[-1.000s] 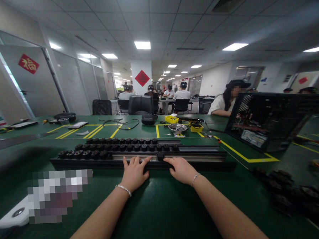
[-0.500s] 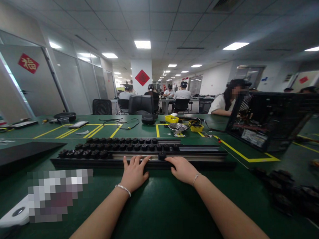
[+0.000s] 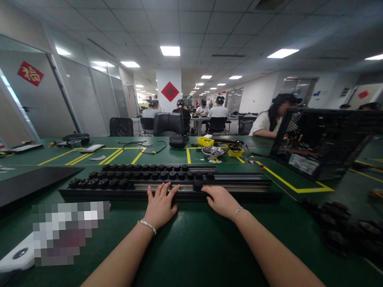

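Observation:
Small black blocks (image 3: 112, 184) with round-looking tops stand in rows on long dark rails (image 3: 245, 188) in front of me; their exact kind cannot be told. My left hand (image 3: 161, 205) is open, its fingers spread over the front edge of the nearest rail beside a pale strip (image 3: 184, 186). It holds nothing. On that same rail, a single black block (image 3: 198, 185) stands apart from the others. At its right side is my right hand (image 3: 222, 199), index fingertip against or very near it, thumb held away. Some of the right hand's fingers are hidden.
An opened computer case (image 3: 320, 145) stands at the right, near a seated person (image 3: 267, 120). Dark parts (image 3: 337, 226) lie in a heap at lower right. At left are a dark slanted panel (image 3: 30, 186) and a white device (image 3: 20, 253). A metal bowl (image 3: 213, 152) sits farther back.
The single block has shifted slightly right along the rail, and my right hand has moved right with it. My left hand stays nearly in place. The view has turned a little.

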Motion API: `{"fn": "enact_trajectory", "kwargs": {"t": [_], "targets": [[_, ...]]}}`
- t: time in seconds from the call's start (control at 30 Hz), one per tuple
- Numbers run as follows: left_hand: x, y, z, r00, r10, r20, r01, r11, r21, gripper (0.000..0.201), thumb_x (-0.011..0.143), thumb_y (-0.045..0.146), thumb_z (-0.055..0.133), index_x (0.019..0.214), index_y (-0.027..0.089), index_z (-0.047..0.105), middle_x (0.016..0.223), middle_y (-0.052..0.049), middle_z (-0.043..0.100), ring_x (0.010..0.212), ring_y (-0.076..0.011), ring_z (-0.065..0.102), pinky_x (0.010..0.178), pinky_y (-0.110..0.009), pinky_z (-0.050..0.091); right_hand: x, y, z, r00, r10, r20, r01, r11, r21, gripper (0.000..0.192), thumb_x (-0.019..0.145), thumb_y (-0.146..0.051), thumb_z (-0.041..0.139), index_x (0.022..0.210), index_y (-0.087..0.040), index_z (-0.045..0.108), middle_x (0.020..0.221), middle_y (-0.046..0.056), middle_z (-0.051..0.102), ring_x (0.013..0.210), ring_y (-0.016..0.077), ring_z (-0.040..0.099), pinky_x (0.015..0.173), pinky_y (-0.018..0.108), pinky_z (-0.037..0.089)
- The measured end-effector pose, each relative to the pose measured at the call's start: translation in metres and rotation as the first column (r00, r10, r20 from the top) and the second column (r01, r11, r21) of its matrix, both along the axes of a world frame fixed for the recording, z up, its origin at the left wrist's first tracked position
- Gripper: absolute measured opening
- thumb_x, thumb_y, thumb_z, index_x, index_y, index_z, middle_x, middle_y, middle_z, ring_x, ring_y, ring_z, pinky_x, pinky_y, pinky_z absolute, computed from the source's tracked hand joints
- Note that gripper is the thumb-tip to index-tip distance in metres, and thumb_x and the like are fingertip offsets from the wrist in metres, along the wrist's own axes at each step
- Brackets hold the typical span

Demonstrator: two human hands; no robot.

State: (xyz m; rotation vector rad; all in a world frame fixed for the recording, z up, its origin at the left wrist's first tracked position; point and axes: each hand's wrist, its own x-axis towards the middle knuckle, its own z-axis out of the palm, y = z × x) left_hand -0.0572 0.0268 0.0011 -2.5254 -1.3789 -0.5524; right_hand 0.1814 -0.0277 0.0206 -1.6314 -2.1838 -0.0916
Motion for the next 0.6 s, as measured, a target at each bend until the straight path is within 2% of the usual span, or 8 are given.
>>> {"fn": "enact_trajectory", "kwargs": {"t": [0.37,0.6], "targets": [[0.001,0.003,-0.002,1.000,-0.015,0.008,0.015,1.000,0.005,0.064,0.074,0.032,0.051,0.134,0.035,0.030,0.138,-0.006,0.040,0.129,-0.0291,0.029,0.103,-0.064,0.004,0.004,0.007,-0.005,1.000,0.011,0.026,-0.012,0.999,0.036,0.032,0.079,-0.012,0.046,0.108,-0.019,0.059,0.102,0.005,0.065,0.095,0.0174,0.056,0.090,0.032,0.039],[0.003,0.007,-0.004,1.000,-0.003,0.011,0.003,1.000,-0.008,0.065,0.073,0.031,0.052,0.134,0.035,0.030,0.139,-0.006,0.038,0.131,-0.0301,0.024,0.102,-0.065,0.003,0.004,0.011,-0.007,0.999,0.002,0.049,-0.005,0.997,0.072,0.031,0.080,-0.011,0.044,0.106,-0.019,0.058,0.099,0.005,0.065,0.095,0.0168,0.056,0.093,0.032,0.034]]}}
